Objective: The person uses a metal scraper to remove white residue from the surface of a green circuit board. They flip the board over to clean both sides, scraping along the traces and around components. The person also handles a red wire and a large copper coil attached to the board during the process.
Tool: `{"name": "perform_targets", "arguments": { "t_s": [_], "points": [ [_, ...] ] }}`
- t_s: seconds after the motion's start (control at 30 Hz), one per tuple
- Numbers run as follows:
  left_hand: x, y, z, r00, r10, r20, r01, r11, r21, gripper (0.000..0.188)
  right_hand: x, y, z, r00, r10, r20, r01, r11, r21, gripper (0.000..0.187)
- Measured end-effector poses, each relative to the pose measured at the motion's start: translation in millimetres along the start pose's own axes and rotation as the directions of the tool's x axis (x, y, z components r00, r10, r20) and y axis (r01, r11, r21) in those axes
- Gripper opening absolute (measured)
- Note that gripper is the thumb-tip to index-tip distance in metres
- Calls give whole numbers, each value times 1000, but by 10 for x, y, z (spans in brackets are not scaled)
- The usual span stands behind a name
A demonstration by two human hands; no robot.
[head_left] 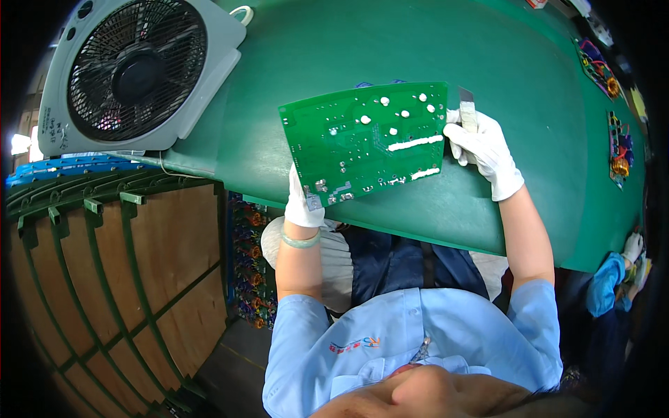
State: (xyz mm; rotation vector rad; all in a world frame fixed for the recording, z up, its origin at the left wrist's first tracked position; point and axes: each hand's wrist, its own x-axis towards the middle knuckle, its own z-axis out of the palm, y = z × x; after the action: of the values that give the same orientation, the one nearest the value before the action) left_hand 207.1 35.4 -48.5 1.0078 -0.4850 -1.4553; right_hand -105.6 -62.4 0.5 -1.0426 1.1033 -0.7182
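Note:
A large green circuit board (327, 150) is held up tilted over the table, its soldered side showing with white blobs and two white strips. My left hand (304, 205), in a white glove, is closed on its lower left corner; most of those fingers are hidden behind the board. At the right edge of the board is my gloved right hand (488, 150), closed around a flat metal scraper (466, 104) with a pale wrapped grip. Its blade points up, away from me. The fingertips seem to meet the board's edge. Bits of blue components peek out behind the top edge.
A grey box fan (209, 83) stands at the far left on the green table (390, 42). Two populated circuit boards, one nearer (617, 150) and one farther (596, 68), lie at the right. Another person's gloved hand (633, 247) is at the right rim. A slatted wooden rack (174, 244) stands lower left.

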Motion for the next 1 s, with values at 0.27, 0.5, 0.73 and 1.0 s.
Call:
{"name": "perform_targets", "arguments": {
  "t_s": [0.27, 0.5, 0.73, 1.0],
  "points": [
    [-6, -3, -56, 1000, -10, -14, 10, 1000, 0, 31, -17, -13, 0, 1000, -11, 6, 11, 999, -32, 29],
    [-24, -5, -67, 1000, -11, -18, 11, 1000, -2, 31, -11, -10, 13, 1000, 1, -12, -2, 999, -49, 29],
    [-11, -15, -78, 1000, -12, -20, 12, 1000, 7, 31, -13, -17, 13, 1000, 1, -12, -2, 999, -42, 28],
    [25, 7, -158, 999, -3, -47, 3, 1000, 11, 31, -13, 97, -114, 987, -70, 147, 48, 988, 147, 23]
  ]
}}
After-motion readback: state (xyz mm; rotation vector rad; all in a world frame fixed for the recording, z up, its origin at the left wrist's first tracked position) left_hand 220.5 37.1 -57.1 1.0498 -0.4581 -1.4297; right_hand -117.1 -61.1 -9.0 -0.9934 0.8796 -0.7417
